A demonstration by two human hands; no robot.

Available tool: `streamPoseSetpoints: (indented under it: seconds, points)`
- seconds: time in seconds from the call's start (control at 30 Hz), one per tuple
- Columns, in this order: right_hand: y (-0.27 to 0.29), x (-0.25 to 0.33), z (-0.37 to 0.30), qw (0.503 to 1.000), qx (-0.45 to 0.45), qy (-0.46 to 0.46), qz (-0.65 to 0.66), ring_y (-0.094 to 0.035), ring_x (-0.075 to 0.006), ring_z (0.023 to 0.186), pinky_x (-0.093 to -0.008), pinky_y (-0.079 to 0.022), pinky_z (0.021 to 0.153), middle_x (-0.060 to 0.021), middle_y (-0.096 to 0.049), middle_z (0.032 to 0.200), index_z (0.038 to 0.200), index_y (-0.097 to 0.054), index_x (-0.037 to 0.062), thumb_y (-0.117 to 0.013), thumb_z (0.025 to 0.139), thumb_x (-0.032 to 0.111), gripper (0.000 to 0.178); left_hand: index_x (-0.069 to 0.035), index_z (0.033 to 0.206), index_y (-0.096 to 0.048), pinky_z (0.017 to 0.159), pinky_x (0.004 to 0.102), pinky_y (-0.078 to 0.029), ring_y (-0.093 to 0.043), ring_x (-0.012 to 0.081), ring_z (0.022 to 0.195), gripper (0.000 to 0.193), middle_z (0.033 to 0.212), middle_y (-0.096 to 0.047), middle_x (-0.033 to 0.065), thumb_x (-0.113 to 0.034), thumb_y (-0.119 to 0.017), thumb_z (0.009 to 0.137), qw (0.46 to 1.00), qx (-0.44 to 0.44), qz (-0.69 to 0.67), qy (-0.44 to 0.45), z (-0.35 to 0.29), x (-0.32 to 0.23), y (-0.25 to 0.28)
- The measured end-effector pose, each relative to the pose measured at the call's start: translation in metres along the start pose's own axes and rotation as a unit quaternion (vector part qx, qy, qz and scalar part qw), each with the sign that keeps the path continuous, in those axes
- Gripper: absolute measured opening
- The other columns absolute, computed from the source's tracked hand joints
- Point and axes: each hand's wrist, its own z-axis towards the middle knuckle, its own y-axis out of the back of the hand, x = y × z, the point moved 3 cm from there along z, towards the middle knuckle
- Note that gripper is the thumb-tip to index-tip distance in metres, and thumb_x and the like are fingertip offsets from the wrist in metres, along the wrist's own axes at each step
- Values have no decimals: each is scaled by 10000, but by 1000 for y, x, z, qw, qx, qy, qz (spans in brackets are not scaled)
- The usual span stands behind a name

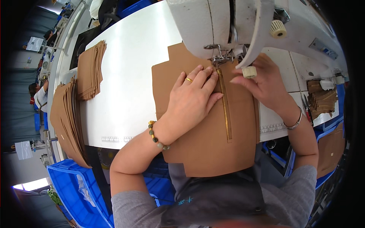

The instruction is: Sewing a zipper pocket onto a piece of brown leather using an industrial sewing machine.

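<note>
Lying under the presser foot [218, 59] of the sewing machine [201, 26], the brown panel [197, 140] looked plain and smooth to us, notched at its left corners, with a gold-toothed zipper [225, 110] set in a narrow slot leading toward us from the machine. We had the left hand [192, 89] palm-down on it, in front of the machine and to the left, its fingers slightly parted and the thumb apart. Our right hand [268, 81] was at the machine's right; a pale lever [259, 41] partly hid its fingers, so we could not tell whether they gripped anything. White worktop [125, 64] spread left of the machine toward brown stacks [89, 72]; a smaller pile [323, 100] lay to its right. Far left of the machine, we saw dark curtains [19, 98] and another person [40, 95].
</note>
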Motion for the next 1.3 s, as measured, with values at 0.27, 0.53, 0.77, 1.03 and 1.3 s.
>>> streamPoseSetpoints:
  seconds: [0.27,0.53,0.77,1.03,1.3]
  points:
    - [-25,8,-12,994,83,61,-41,-654,-294,1090,-475,-445,1156,-87,-725,1113,1150,-758,81,-760,883,362,387,-46,1352,-670,1113,499,-475,-571,314,1369,503,1413,-642,101,-327,-749,941,1000,-2,-2,0,2,3,-1]
    - [-25,9,-10,993,77,69,-50,-650,-295,1096,-470,-444,1153,-87,-723,1121,1162,-757,77,-764,871,352,400,-37,1366,-662,1117,489,-471,-575,321,1360,524,1431,-636,103,-324,-751,937,1000,-2,-2,-3,4,6,-3]
    - [-26,7,-11,994,81,62,-41,-644,-304,1110,-478,-442,1165,-94,-717,1132,1167,-753,73,-758,877,355,405,-47,1364,-664,1122,504,-471,-571,334,1363,515,1443,-628,107,-325,-749,939,1000,1,-1,2,4,5,-3]
    - [-27,7,-11,994,81,60,-46,-645,-310,1114,-480,-440,1167,-96,-718,1132,1163,-753,73,-769,872,351,403,-54,1356,-669,1124,518,-470,-558,339,1383,498,1445,-627,104,-333,-741,950,1000,-1,-1,1,3,6,-4]
    - [-27,6,-11,994,77,63,-53,-648,-302,1112,-473,-445,1163,-88,-721,1132,1155,-756,75,-772,869,350,397,-49,1360,-670,1131,515,-464,-560,340,1382,502,1440,-630,106,-344,-732,958,1000,0,-4,2,6,6,-4]
